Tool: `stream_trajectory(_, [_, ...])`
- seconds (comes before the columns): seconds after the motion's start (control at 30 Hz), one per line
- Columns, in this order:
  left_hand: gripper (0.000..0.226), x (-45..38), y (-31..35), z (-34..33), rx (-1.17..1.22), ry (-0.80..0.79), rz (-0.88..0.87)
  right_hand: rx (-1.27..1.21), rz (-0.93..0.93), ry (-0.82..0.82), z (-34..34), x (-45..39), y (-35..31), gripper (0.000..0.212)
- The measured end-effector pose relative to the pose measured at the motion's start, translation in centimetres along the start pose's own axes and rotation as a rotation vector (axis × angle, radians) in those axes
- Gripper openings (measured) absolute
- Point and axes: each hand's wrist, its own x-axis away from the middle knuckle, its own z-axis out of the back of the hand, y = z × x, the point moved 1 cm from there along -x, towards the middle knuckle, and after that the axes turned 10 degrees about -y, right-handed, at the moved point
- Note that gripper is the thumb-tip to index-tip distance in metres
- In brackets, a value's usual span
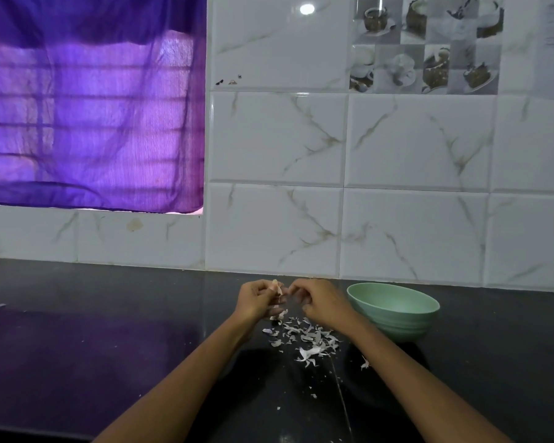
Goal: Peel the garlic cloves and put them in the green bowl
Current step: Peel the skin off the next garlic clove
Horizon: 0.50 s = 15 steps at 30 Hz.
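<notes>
Black, glossy stone table [109,346] carries everything. At its centre the left hand [256,300] pinches a pale garlic clove [276,287], and the right hand [320,302] curls its fingertips onto the clove's skin. White papery garlic peels [304,338] lie scattered at 6 o'clock of the hands. A pale green round bowl [394,310] sits just beside the right hand at 3 o'clock, near the white marbled wall tiles [275,139]. A purple sheer curtain [87,100] hangs at 10 o'clock. No writing is legible.

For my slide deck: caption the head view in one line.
Left hand holds a pale garlic clove while right hand picks its skin, beside a round pale-green bowl.
</notes>
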Motion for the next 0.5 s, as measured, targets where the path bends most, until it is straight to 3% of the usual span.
stream_trajectory(0.17, [0.013, 0.19, -0.19, -0.07, -0.056, -0.071, -0.062, -0.194, 0.053, 0.183, 0.14, -0.28, -0.27, 0.020])
stream_trajectory(0.5, [0.013, 0.09, -0.34, 0.20, -0.094, -0.105, -0.053, -0.339, 0.128, 0.247, -0.13, -0.52, 0.02, 0.010])
